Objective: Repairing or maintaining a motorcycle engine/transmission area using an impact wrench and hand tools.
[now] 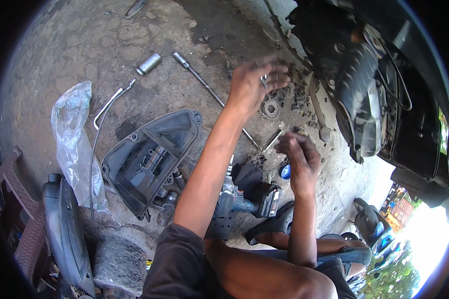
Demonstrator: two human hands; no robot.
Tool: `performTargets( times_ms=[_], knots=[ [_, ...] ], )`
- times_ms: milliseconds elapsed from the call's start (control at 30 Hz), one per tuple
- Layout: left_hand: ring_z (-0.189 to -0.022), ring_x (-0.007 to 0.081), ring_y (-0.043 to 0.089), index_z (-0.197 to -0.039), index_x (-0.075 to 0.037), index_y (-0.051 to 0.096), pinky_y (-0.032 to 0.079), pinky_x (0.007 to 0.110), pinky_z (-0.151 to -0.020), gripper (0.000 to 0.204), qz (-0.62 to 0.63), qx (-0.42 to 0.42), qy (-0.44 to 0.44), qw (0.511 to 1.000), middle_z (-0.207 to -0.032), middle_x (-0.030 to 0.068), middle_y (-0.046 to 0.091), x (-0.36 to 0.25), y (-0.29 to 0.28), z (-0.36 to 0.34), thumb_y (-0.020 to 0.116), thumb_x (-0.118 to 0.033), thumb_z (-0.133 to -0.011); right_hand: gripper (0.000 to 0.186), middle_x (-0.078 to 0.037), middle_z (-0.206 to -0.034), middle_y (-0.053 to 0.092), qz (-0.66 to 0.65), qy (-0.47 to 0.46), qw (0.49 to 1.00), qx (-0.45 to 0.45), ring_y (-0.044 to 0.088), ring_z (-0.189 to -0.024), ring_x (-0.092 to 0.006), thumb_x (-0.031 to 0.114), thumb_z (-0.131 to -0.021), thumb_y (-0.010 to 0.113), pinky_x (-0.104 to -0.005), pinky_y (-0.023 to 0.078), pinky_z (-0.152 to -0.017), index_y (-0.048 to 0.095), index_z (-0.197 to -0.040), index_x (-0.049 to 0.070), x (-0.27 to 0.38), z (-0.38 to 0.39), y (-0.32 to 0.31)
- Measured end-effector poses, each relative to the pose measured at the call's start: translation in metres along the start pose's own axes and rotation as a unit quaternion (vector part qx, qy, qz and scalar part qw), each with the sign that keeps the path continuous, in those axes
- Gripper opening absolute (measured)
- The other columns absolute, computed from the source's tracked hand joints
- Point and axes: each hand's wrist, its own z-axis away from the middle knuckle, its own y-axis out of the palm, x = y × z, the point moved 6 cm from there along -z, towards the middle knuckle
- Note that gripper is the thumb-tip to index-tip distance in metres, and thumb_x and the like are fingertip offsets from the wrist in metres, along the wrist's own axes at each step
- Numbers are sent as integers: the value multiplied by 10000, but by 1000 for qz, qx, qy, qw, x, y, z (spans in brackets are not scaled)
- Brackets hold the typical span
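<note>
My left hand, a ring on one finger, is stretched over small dark metal parts, fingers apart, just above a round toothed part. My right hand has curled, pinched fingers; I cannot make out what, if anything, they hold. It is beside a short metal bar at the end of a long socket wrench. Below lie a blue round lid and a cordless power tool. Left of my forearm is a grey plastic housing with tools inside.
A loose socket, bent rod, plastic bag, dark plastic panel and plastic chair are at left. A black vehicle looms at upper right. My legs and sandaled foot are at the bottom.
</note>
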Motion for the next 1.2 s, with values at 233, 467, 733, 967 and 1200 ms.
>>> performTargets(
  times_ms=[233,467,733,967,1200],
  knots=[
    [-1169,339,534,-1287,125,406,443,417,-995,513,13,11,-107,994,-1252,266,527,34,24,76,579,-174,-907,267,-92,-836,649,243,-205,947,-38,551,-580,-115,49,-741,744,-260,464,-545,661,-990,-3,30,-16,21],
    [-1143,337,552,-1266,114,437,423,409,-1015,520,15,17,-107,994,-1200,251,566,44,31,96,595,-202,-885,179,-107,-805,682,353,-230,906,-51,622,-632,-124,65,-762,710,-259,496,-591,674,-920,-13,34,5,18],
    [-791,188,568,-1107,19,579,448,301,-737,331,129,-163,-85,975,-885,90,619,52,-25,105,566,-195,-855,123,-110,-824,685,224,-108,968,-43,655,-704,-167,68,-825,673,-279,518,-647,652,-891,-34,23,-2,14],
    [-567,130,445,-989,39,631,371,257,-609,321,91,-143,-67,983,-697,30,547,40,-26,124,526,-235,-858,124,-107,-903,618,-258,51,965,20,603,-866,-206,25,-868,572,-336,514,-781,600,-979,-22,-25,-96,8],
    [-576,100,415,-1015,77,621,342,240,-586,349,-37,-144,20,989,-683,21,508,-9,-61,128,463,-203,-880,157,-145,-947,610,-306,43,951,12,599,-874,-224,35,-850,567,-348,513,-808,568,-979,-54,-13,-152,22]
  ],
)
